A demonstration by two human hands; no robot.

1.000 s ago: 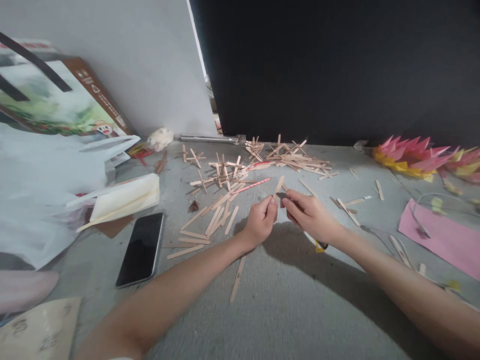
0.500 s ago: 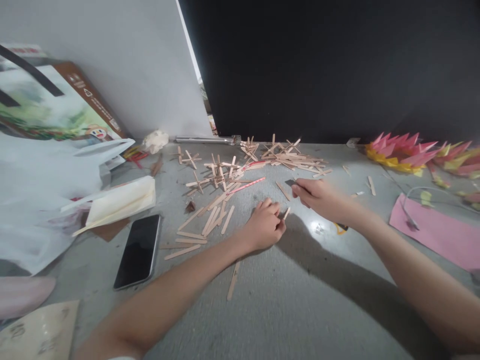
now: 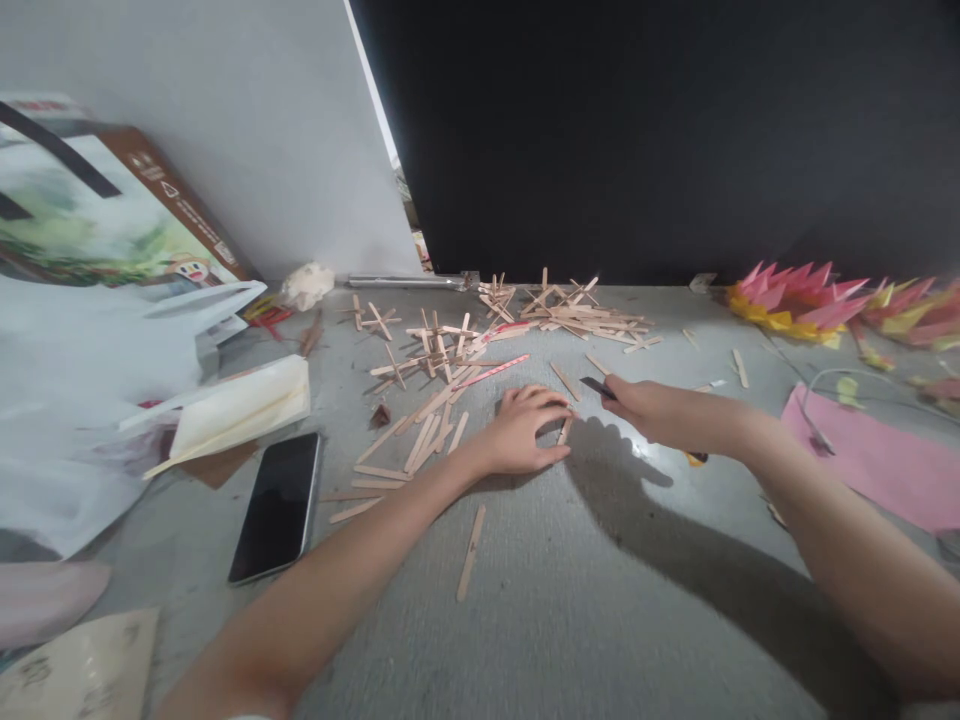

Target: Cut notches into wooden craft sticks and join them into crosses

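Note:
My left hand (image 3: 523, 430) lies palm down on the grey floor, fingers spread over a short wooden stick (image 3: 564, 430) that pokes out by the fingertips. My right hand (image 3: 651, 408) is closed around a knife; its dark blade (image 3: 598, 386) points left toward the left hand and a yellow-black handle end (image 3: 696, 458) shows behind the wrist. Several flat wooden sticks (image 3: 420, 440) lie loose just left of my left hand. Piles of crossed sticks (image 3: 577, 312) sit further back.
A black phone (image 3: 277, 505) lies at the left, beside an open notebook (image 3: 240, 405) and a printed cardboard box (image 3: 112, 215). Pink and yellow folded paper (image 3: 806, 300), a pink sheet (image 3: 877, 460) and a cable (image 3: 817, 420) are at the right. One stick (image 3: 471, 552) lies near my left forearm.
My left hand went from pinching a stick raised near the knife to pressing flat on the floor over it. My right hand drew the knife apart to the right, then lowered.

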